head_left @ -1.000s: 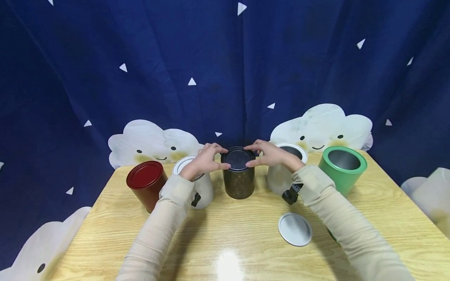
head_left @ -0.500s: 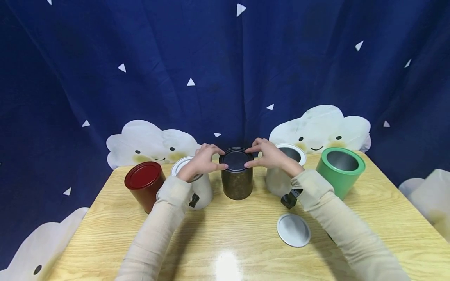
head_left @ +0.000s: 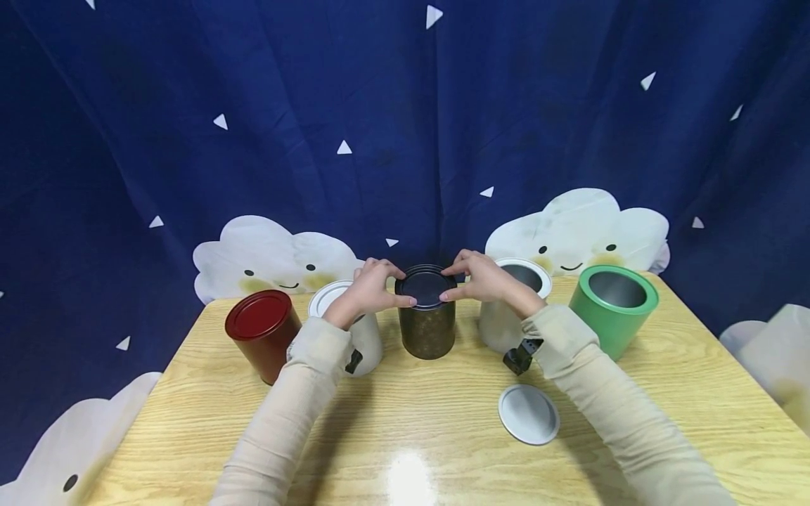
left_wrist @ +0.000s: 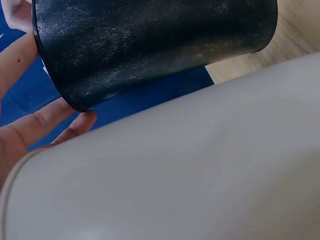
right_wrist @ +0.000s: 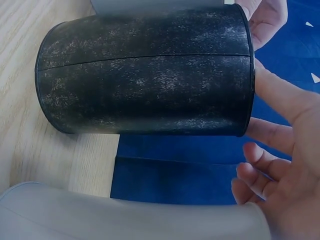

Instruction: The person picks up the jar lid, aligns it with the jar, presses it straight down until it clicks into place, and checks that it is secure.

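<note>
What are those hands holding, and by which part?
The dark can, by its top rim: the left hand grips one side, the right hand the other.

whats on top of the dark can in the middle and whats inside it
A black lid sits on the dark can, with the left hand and right hand gripping from either side. The inside is covered and cannot be seen.

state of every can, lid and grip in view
dark can, standing, lidded
red can, standing, lidded
left white can, standing, partly hidden, seems lidded
right white can, standing, open
green can, standing, open
grey lid, loose, lying flat
left grip, holding the dark can's top
right grip, holding the dark can's top
</note>
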Motion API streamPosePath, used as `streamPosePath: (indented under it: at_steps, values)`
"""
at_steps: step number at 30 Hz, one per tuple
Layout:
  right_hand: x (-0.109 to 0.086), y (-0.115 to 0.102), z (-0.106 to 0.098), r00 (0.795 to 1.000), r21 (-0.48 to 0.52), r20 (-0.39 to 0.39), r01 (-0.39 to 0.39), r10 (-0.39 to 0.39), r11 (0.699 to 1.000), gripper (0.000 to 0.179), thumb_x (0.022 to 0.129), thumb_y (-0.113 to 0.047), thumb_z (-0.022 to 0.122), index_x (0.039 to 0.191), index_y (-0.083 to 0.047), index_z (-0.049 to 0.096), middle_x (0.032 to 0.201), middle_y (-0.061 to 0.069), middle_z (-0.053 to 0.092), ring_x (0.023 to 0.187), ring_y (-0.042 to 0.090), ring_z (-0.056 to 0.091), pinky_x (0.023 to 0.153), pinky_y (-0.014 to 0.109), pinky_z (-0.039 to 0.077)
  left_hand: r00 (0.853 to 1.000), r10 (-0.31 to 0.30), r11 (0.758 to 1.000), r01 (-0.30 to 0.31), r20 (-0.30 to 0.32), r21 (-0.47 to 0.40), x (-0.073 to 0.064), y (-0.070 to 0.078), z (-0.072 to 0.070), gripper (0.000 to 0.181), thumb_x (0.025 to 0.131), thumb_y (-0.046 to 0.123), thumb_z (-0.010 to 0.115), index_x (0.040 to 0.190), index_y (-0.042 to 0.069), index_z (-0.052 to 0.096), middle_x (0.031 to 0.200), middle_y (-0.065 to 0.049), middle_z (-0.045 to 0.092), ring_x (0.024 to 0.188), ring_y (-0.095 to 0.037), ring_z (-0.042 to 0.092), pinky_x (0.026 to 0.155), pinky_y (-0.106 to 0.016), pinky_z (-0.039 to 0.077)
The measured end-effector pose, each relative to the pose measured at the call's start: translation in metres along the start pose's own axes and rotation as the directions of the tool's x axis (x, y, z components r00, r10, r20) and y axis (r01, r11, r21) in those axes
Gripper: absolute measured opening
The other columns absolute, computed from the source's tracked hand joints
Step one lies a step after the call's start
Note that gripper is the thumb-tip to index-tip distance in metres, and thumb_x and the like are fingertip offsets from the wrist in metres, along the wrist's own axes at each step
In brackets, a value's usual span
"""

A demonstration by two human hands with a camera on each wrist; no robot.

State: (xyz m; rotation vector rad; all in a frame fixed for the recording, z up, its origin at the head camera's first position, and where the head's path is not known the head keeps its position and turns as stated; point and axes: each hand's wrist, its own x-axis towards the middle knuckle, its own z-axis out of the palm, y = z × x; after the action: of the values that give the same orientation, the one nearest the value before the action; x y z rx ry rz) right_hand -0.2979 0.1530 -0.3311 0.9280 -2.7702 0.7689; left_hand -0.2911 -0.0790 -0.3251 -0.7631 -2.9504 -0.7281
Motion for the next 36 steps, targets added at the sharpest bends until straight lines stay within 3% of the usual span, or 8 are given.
streamPosePath:
  at_steps: [14, 22, 28, 36]
  values:
    - [-0.004, -0.004, 0.000, 1.000, 0.010, -0.021, 0.012, -0.012, 1.000, 0.050, 0.067, -0.024, 0.080, 0.104, 0.006, 0.066, 0.085, 0.006, 0.050, 0.079, 0.022, 0.044, 0.070, 0.032, 0.036, 0.999, 0.026, 1.000, -0.026, 0.022, 0.017, 0.001, 0.000, -0.002, 0.051, 0.073, 0.034, 0.075, 0.112, 0.003, 0.065, 0.117, -0.010, 0.055, 0.112, -0.026, 0.039, 0.092, -0.046, 0.025]
    - [-0.008, -0.004, 0.005, 0.998, 0.018, -0.058, 0.016, -0.014, 1.000, 0.049, 0.068, -0.024, 0.079, 0.103, 0.007, 0.066, 0.084, 0.009, 0.053, 0.077, 0.028, 0.051, 0.066, 0.031, 0.039, 0.999, 0.023, 1.000, -0.023, 0.027, 0.012, -0.002, 0.000, -0.002, 0.053, 0.075, 0.034, 0.073, 0.116, 0.004, 0.061, 0.123, -0.011, 0.053, 0.115, -0.027, 0.036, 0.092, -0.045, 0.024]
    - [-0.014, -0.008, 0.005, 0.998, 0.054, -0.063, -0.006, 0.009, 0.999, 0.051, 0.069, -0.024, 0.079, 0.109, 0.005, 0.064, 0.089, 0.015, 0.056, 0.080, 0.031, 0.051, 0.065, 0.031, 0.039, 0.993, 0.103, 0.995, -0.103, -0.058, 0.002, -0.011, 0.000, -0.002, 0.064, 0.073, 0.034, 0.074, 0.125, 0.003, 0.053, 0.117, -0.013, 0.053, 0.112, -0.030, 0.037, 0.089, -0.048, 0.026]
    - [-0.028, -0.012, -0.006, 0.994, 0.065, -0.103, -0.016, 0.023, 0.998, 0.056, 0.067, -0.025, 0.080, 0.113, 0.003, 0.062, 0.090, 0.009, 0.056, 0.074, 0.020, 0.050, 0.064, 0.029, 0.041, 0.964, 0.199, 0.975, -0.212, -0.176, -0.061, -0.026, 0.004, -0.003, 0.065, 0.069, 0.028, 0.078, 0.123, 0.000, 0.053, 0.110, -0.014, 0.054, 0.105, -0.030, 0.042, 0.086, -0.048, 0.030]
